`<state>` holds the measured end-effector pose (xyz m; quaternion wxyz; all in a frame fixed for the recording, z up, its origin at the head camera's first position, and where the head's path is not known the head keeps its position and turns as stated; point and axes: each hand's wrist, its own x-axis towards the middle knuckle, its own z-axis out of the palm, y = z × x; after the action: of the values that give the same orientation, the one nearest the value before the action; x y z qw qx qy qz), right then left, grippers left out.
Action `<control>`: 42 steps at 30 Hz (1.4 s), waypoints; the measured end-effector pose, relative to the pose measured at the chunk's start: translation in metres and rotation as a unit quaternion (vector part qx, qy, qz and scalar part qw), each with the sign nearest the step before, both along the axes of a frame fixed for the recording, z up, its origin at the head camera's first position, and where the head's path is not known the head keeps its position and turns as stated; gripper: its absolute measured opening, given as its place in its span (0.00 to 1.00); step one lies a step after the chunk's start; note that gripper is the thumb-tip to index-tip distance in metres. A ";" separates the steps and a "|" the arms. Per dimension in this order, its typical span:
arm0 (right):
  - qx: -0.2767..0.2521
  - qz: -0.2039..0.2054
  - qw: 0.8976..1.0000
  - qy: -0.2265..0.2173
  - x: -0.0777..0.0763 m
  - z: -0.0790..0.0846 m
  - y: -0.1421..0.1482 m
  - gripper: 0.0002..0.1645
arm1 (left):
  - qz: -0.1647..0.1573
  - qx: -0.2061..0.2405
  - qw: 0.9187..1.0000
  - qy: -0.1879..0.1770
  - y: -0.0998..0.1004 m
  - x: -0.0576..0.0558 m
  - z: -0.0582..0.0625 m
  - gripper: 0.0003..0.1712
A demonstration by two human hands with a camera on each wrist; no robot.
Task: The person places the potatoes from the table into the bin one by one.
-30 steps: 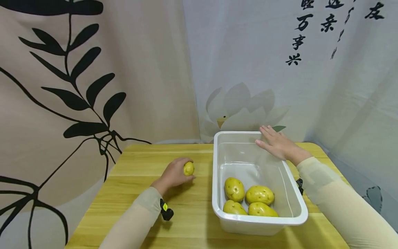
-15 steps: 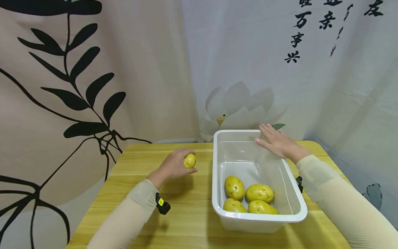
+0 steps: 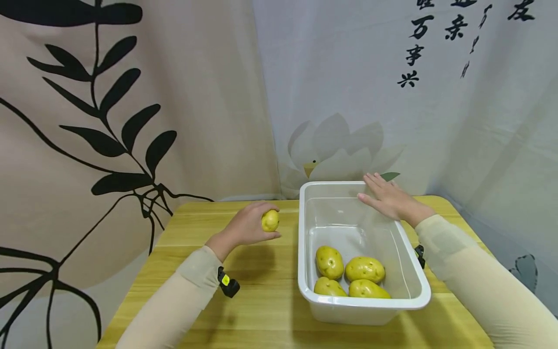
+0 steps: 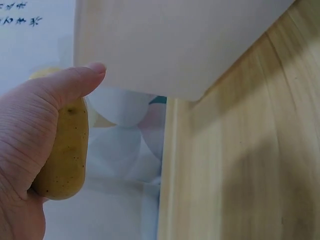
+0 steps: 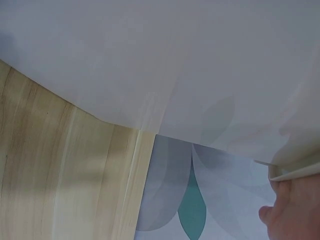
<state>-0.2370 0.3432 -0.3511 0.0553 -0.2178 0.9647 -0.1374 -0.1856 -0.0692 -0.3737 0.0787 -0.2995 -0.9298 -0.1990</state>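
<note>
My left hand (image 3: 244, 228) holds a yellow potato (image 3: 270, 220) between thumb and fingers, above the table and left of a white plastic bin (image 3: 365, 302). In the left wrist view the thumb lies across the potato (image 4: 67, 150), and the bin's outer wall (image 4: 165, 45) is beyond it. Several more potatoes (image 3: 364, 269) lie in the near part of the bin. My right hand (image 3: 392, 201) rests on the bin's far right corner, fingers extended over the rim. The right wrist view shows only part of this hand (image 5: 295, 212) at the rim.
The bin stands on the right half of a wooden table (image 3: 261, 300). A curtain (image 3: 209, 97) printed with leaves, a lotus and writing hangs behind the table. Each wrist wears a small black camera (image 3: 228, 284).
My left hand has lifted the potato off the table, away from me and slightly to the right. My right hand stays at the bin's corner.
</note>
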 end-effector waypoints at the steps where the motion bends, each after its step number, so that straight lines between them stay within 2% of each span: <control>1: 0.002 0.002 1.000 -0.001 0.000 0.000 0.000 0.48 | -0.002 -0.001 1.000 0.003 0.001 0.000 0.002 0.36; 7: 0.005 0.003 1.000 -0.008 0.000 0.001 0.001 0.48 | -0.012 -0.002 1.000 0.009 0.007 0.002 0.014 0.37; 14: 0.001 0.003 1.000 0.000 -0.001 0.000 0.002 0.48 | -0.046 -0.003 0.999 0.021 0.019 0.004 0.034 0.37; 21: -0.001 0.006 1.000 0.006 -0.001 0.000 0.001 0.47 | -0.076 -0.006 0.997 0.024 0.034 0.005 0.048 0.37; 27: -0.001 0.006 1.000 0.002 -0.001 0.000 0.001 0.48 | -0.093 -0.028 0.995 0.027 0.049 0.005 0.059 0.39; 35: -0.007 0.005 1.000 0.001 -0.001 0.000 0.000 0.48 | -0.120 -0.073 0.989 0.053 0.072 0.005 0.074 0.38; 42: -0.006 0.007 1.000 -0.001 0.002 0.002 -0.001 0.48 | -0.135 -0.093 0.986 0.036 0.089 0.006 0.081 0.37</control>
<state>-0.2354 0.3423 -0.3491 0.0562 -0.2247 0.9622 -0.1434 -0.1796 0.0196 -0.2930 0.0563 -0.4355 -0.8918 -0.1093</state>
